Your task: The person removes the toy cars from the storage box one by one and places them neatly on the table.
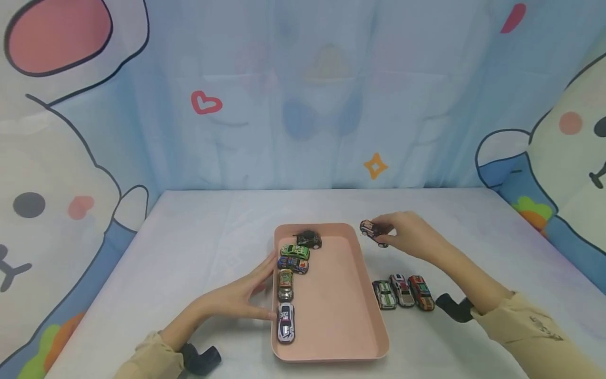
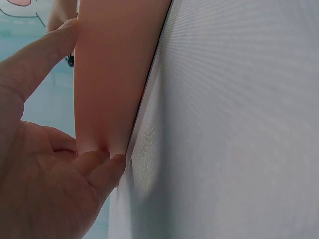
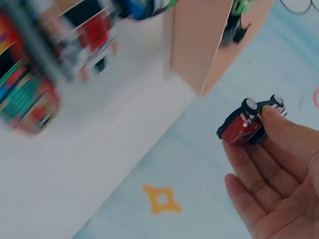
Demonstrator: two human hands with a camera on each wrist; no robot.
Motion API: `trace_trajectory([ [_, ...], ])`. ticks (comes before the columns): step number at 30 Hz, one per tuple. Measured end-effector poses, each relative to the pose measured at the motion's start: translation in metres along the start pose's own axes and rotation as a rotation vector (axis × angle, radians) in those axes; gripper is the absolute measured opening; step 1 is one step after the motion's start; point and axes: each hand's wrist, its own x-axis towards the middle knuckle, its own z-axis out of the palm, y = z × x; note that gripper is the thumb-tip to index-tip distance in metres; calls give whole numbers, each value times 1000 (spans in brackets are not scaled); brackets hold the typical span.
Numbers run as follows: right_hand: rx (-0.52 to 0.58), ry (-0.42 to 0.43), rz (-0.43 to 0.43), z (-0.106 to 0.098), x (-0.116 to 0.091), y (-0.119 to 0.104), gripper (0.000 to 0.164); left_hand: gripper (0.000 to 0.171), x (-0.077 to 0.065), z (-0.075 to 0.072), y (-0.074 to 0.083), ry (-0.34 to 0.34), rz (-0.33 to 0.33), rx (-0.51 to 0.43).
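Note:
My right hand (image 1: 397,231) pinches a small dark toy car (image 1: 372,232) between thumb and fingers, raised beside the tray's far right corner. In the right wrist view this toy car (image 3: 244,122) shows red and black bodywork and its wheels. My left hand (image 1: 246,297) spreads along the left side of a pink tray (image 1: 341,316). Its thumb and fingertips touch the outer wall (image 2: 112,74) in the left wrist view. Along the tray's left side stand several toy cars: a black one (image 1: 309,239), a green one (image 1: 295,251), a blue one (image 1: 293,265), a gold-toned one (image 1: 286,285) and a white-and-purple one (image 1: 286,322).
Right of the tray, three toy cars stand side by side on the white cloth: a green-and-white one (image 1: 384,295), a white-and-red one (image 1: 401,290) and a red-and-orange one (image 1: 421,292). Behind the table hangs a light blue curtain (image 1: 326,152) with cartoon prints.

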Motion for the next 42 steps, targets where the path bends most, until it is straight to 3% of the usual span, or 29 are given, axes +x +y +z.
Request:
trace_trajectory([
  [8, -43, 5, 221, -12, -28, 32, 35, 112, -2, 0, 0, 3, -12, 4],
  [19, -125, -154, 451, 0, -71, 52, 37, 112, -1, 0, -1, 2, 16, -10],
  [29, -247, -220, 497, 12, -87, 46, 35, 112, 1, 1, 0, 2, 6, -15],
  [42, -275, -286, 530, 21, -93, 37, 34, 111, 1, 0, 0, 1, 6, -15],
])
